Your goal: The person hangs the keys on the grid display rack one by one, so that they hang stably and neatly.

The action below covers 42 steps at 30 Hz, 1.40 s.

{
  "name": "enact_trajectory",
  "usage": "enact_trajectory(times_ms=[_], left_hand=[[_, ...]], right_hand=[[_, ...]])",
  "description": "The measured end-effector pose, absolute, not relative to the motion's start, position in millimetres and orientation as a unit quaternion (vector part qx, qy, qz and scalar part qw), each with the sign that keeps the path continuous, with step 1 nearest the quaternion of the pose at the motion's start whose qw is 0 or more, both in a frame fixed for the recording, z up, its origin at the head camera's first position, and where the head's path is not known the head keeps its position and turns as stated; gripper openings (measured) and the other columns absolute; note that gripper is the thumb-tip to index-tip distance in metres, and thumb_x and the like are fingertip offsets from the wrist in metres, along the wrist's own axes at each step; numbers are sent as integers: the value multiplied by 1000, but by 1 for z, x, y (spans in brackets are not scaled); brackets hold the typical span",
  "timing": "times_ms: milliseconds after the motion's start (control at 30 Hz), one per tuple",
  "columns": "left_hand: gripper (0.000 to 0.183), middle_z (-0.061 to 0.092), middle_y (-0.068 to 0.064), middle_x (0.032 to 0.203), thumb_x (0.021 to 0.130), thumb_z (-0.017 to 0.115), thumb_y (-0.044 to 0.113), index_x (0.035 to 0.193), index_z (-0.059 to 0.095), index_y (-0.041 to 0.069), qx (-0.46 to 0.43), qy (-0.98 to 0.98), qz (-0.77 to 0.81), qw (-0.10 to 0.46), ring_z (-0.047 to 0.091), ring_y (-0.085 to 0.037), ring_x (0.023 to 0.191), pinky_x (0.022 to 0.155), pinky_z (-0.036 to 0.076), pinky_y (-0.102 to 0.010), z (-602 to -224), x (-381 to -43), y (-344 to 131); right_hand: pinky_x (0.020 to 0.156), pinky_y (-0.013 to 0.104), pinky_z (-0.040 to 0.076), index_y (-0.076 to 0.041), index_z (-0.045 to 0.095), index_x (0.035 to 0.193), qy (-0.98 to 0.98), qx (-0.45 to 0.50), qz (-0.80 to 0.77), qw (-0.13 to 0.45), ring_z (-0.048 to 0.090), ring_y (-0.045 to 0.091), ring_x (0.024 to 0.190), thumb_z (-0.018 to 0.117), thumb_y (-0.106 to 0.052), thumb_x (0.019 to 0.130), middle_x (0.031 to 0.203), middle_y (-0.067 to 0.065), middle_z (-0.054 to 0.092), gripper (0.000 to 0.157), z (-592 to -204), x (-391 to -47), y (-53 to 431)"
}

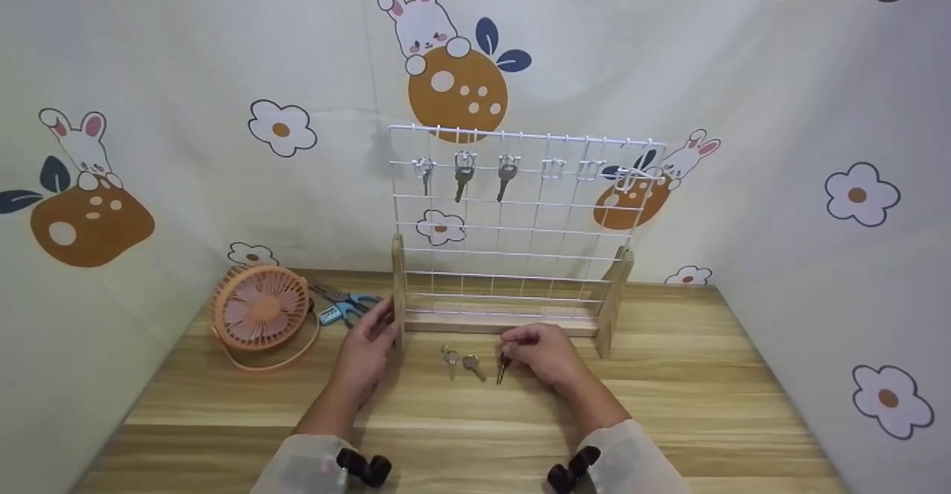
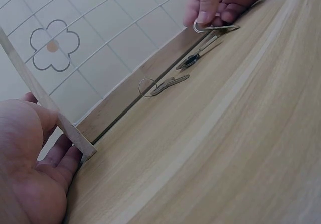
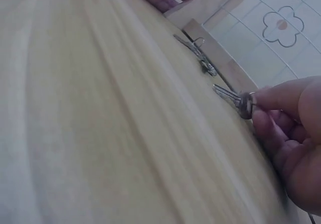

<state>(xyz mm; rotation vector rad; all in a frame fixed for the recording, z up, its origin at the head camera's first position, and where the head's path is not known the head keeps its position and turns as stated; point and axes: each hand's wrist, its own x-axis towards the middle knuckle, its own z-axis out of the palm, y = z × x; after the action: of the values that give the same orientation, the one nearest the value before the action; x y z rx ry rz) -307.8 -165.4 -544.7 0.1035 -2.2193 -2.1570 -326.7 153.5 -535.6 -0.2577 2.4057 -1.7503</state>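
My left hand (image 1: pixel 365 347) grips the left wooden leg (image 2: pixel 80 141) of a white wire grid rack (image 1: pixel 520 235), thumb on one side and fingers behind. By its ring, my right hand (image 1: pixel 546 354) pinches a key (image 3: pixel 244 105) low over the table, its blade pointing away from the fingers. Two more keys lie to its left in front of the rack: one with a ring (image 1: pixel 450 361) and one with a rounded head (image 1: pixel 474 367). Up on the grid hang a small key (image 1: pixel 426 176), a larger key (image 1: pixel 462 182) and another key (image 1: pixel 507 182), each on a white hook.
An orange fan (image 1: pixel 261 308) stands at the left of the wooden table (image 1: pixel 475 434). Scissors with blue handles (image 1: pixel 345 307) lie between it and the rack. More white hooks (image 1: pixel 591 170) sit on the grid's right half. A printed cloth (image 1: pixel 319 48) hangs behind.
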Motion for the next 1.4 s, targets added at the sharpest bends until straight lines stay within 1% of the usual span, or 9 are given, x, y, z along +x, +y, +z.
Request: enact_trajectory(times_ms=[100, 233, 433, 533, 633, 900, 1133, 1267, 1400], left_hand=[[55, 43, -9, 170, 111, 59, 13, 164, 45, 20, 31, -711, -703, 25, 40, -31, 160, 128, 43, -45, -545, -308, -165], [55, 43, -8, 170, 111, 59, 14, 163, 45, 23, 35, -711, -702, 22, 40, -31, 160, 128, 43, -45, -544, -309, -166], [55, 43, -7, 170, 111, 59, 15, 163, 46, 25, 46, -714, -698, 17, 40, -31, 160, 129, 42, -44, -546, -311, -165], [54, 43, -7, 170, 111, 59, 15, 163, 46, 24, 47, -713, -700, 18, 41, -31, 159, 129, 42, -44, -546, -312, -164], [54, 43, -7, 170, 111, 58, 14, 163, 46, 24, 49, -711, -701, 17, 41, -31, 159, 129, 42, -43, -546, -312, -165], [55, 40, -6, 172, 111, 58, 16, 163, 44, 25, 53, -710, -702, 10, 39, -30, 160, 130, 41, -44, -545, -311, -165], [55, 41, -9, 171, 112, 58, 16, 164, 44, 20, 33, -715, -698, 21, 39, -32, 160, 129, 41, -48, -546, -309, -166], [54, 42, -8, 171, 112, 58, 17, 164, 45, 22, 36, -717, -696, 19, 40, -32, 160, 129, 41, -47, -545, -308, -166], [54, 42, -8, 171, 112, 57, 16, 163, 45, 22, 36, -719, -694, 18, 40, -33, 159, 128, 42, -49, -545, -308, -166]], right_hand=[[79, 27, 66, 7, 77, 117, 772, -73, -628, 67, 76, 12, 87, 81, -8, 94, 106, 14, 82, 28, -530, -328, 154], [84, 24, 65, 7, 76, 121, 739, -60, -669, 44, 75, 10, 94, 82, -9, 93, 108, 9, 81, 34, -513, -327, 155], [89, 28, 67, 4, 77, 117, 642, -47, -765, 25, 76, 12, 93, 73, 6, 96, 102, 2, 78, 21, -470, -316, 157], [89, 28, 68, 1, 77, 114, 607, -61, -792, 13, 77, 13, 92, 68, 11, 97, 102, 3, 79, 21, -449, -309, 157], [89, 29, 68, 4, 76, 116, 607, -76, -791, -6, 78, 13, 94, 67, 12, 97, 104, 4, 80, 23, -429, -307, 160], [89, 29, 68, 12, 70, 126, 639, -116, -757, -75, 78, 15, 92, 69, 8, 98, 104, 8, 79, 27, -363, -307, 168], [96, 31, 66, 8, 70, 130, 647, -143, -739, -119, 77, 15, 98, 72, 2, 100, 114, 12, 75, 31, -305, -307, 170], [98, 31, 65, 9, 67, 134, 633, -142, -750, -132, 77, 16, 101, 72, 0, 100, 118, 14, 73, 36, -287, -309, 169], [100, 31, 65, 4, 70, 131, 620, -121, -764, -133, 77, 17, 102, 73, -2, 100, 123, 18, 71, 32, -281, -312, 167]])
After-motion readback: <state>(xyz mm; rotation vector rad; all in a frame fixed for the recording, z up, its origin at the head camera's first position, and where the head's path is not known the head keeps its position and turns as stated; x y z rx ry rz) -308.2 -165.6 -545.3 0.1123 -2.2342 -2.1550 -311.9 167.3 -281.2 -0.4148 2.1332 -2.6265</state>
